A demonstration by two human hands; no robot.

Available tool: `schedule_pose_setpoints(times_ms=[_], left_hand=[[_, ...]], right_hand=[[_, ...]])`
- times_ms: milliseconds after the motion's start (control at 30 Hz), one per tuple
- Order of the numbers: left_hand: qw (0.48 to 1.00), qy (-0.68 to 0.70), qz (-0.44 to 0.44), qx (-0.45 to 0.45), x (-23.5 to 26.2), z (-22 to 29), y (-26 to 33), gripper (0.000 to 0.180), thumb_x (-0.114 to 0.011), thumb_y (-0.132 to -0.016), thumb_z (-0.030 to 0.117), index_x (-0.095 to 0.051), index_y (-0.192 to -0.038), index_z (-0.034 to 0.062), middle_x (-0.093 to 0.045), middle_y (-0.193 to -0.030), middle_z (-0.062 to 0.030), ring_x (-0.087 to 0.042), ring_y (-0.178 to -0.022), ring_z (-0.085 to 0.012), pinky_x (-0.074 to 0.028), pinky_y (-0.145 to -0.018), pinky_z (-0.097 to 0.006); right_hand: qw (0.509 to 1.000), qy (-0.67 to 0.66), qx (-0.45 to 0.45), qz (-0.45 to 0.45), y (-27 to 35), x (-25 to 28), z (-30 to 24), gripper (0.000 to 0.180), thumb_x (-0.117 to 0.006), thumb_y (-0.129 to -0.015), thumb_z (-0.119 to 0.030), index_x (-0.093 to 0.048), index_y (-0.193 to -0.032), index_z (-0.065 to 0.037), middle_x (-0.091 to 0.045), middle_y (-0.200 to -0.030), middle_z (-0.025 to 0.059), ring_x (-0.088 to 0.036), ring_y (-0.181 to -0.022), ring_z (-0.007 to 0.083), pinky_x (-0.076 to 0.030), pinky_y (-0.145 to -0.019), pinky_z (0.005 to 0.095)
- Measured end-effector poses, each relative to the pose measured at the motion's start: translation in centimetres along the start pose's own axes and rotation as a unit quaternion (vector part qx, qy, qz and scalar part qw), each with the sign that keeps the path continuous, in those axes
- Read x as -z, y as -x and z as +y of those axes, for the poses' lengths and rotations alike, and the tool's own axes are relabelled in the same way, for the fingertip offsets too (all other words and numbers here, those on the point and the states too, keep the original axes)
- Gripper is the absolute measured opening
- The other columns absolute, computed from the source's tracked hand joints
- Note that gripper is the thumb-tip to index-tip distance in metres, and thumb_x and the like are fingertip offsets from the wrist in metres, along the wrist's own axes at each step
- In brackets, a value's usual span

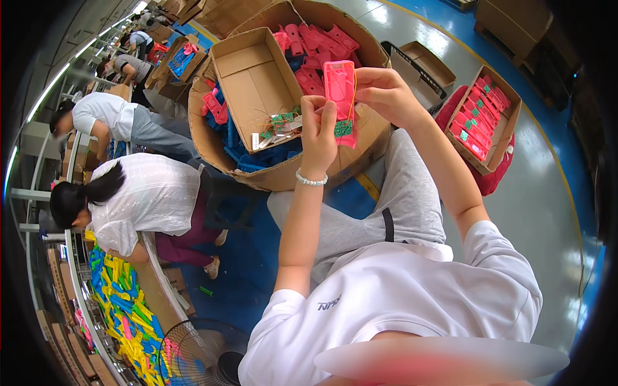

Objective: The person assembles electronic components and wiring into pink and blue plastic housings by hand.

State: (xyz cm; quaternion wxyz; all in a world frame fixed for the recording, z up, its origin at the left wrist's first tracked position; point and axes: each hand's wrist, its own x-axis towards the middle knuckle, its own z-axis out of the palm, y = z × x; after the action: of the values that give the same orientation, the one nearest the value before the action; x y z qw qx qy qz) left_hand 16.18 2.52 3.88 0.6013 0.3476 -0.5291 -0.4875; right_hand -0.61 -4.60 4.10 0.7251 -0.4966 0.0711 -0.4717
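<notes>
Factory floor, carton (212, 138) of pink housings (318, 45)

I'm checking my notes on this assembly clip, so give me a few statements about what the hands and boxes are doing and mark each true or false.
1. Both hands hold the pink plastic housing. True.
2. The left hand wears a bead bracelet. True.
3. The small green circuit board lies on the floor. False: it is at the housing's lower end, by the hands.
4. The right hand is empty. False: it grips the housing.
5. The box of finished pink pieces is on the person's left. False: right.
</notes>
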Motion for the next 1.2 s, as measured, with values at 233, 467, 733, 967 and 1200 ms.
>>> schedule_pose_setpoints(times_ms=[233,467,733,967,1200], left_hand=[[0.990,-0.096,-0.039,-0.098,-3.2,-4.5,0.3,0.031,-0.058,-0.097,0.015,-0.035,-0.112,0.0013,-0.063,-0.089,-0.0117,-0.060,-0.076,-0.0114,-0.047,-0.066,-0.022],[0.960,-0.188,-0.145,-0.148,-5.2,-7.3,1.4,0.040,-0.062,-0.094,0.015,-0.034,-0.116,-0.0020,-0.065,-0.092,-0.0180,-0.066,-0.077,-0.0162,-0.053,-0.064,-0.025],[0.962,-0.156,-0.184,-0.130,-7.7,-10.1,1.5,0.037,-0.060,-0.096,0.014,-0.032,-0.116,0.0007,-0.064,-0.093,-0.0172,-0.062,-0.075,-0.0151,-0.049,-0.064,-0.025],[0.992,0.023,-0.120,0.028,-11.5,-8.3,2.3,0.043,-0.048,-0.102,0.025,-0.030,-0.132,0.0005,-0.064,-0.084,-0.0204,-0.066,-0.069,-0.0212,-0.054,-0.059,-0.029],[0.937,0.245,-0.114,0.220,-12.6,-7.1,3.7,0.043,-0.036,-0.105,0.036,-0.039,-0.132,0.0020,-0.061,-0.077,-0.0196,-0.061,-0.053,-0.0237,-0.053,-0.045,-0.035]], right_hand=[[0.992,0.056,0.026,0.107,5.8,1.8,-0.3,0.034,-0.069,-0.086,-0.005,-0.061,-0.117,0.007,-0.066,-0.112,0.0111,-0.063,-0.103,0.0186,-0.050,-0.093,0.0334],[0.974,0.126,0.114,0.151,10.5,3.2,-0.7,0.034,-0.070,-0.089,-0.019,-0.062,-0.114,0.003,-0.067,-0.107,0.0098,-0.063,-0.098,0.0149,-0.052,-0.086,0.0300],[0.966,0.132,0.093,0.202,13.4,4.0,-1.0,0.018,-0.065,-0.093,-0.011,-0.059,-0.106,0.000,-0.060,-0.096,-0.0001,-0.053,-0.092,0.0072,-0.047,-0.082,0.0266],[0.966,0.041,0.091,0.238,15.1,5.6,-1.1,0.029,-0.063,-0.092,-0.005,-0.062,-0.120,0.003,-0.067,-0.108,0.0076,-0.062,-0.099,0.0128,-0.049,-0.090,0.0281],[0.957,0.105,0.091,0.257,16.9,6.1,-0.4,0.029,-0.066,-0.087,0.003,-0.064,-0.116,0.008,-0.069,-0.108,0.0134,-0.066,-0.099,0.0169,-0.054,-0.088,0.0287]])
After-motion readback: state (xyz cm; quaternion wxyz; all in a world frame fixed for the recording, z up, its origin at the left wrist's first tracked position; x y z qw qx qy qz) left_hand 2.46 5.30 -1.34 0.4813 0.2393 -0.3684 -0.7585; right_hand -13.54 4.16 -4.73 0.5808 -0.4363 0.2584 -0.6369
